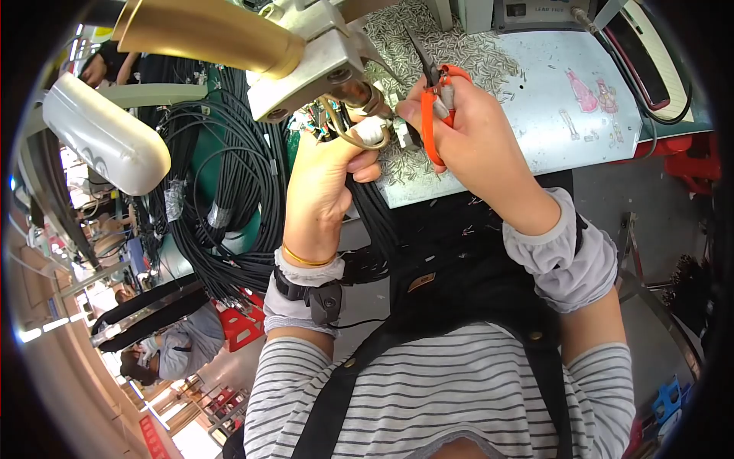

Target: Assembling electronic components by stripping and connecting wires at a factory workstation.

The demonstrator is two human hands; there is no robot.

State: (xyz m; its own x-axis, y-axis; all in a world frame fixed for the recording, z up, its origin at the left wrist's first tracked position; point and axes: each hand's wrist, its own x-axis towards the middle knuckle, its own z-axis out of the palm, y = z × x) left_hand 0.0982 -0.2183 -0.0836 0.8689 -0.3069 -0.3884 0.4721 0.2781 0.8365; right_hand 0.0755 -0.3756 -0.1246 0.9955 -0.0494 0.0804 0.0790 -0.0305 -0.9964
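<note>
My left hand (325,164) is closed, its fingers curled round black cables (371,210) that hang down past it toward my lap. A white covering (371,130) wraps one of its fingertips. Just right of it, my right hand (478,130) grips orange-handled pliers (430,126), with the dark pointed jaws aimed up and away. Its thumb and forefinger come close to a small whitish part (403,136) between the hands; whether they touch it I cannot tell. The metal clamp and a bent brass tube (336,126) partly cover the left fingertips.
A gold-coloured cylinder (210,38) in a metal clamp (306,80) juts over the work. Small metal pins (474,57) lie heaped on the pale board (547,115). Coiled black cables (229,183) fill the left side, below a white rounded cover (107,134). Another person (180,348) sits at far left.
</note>
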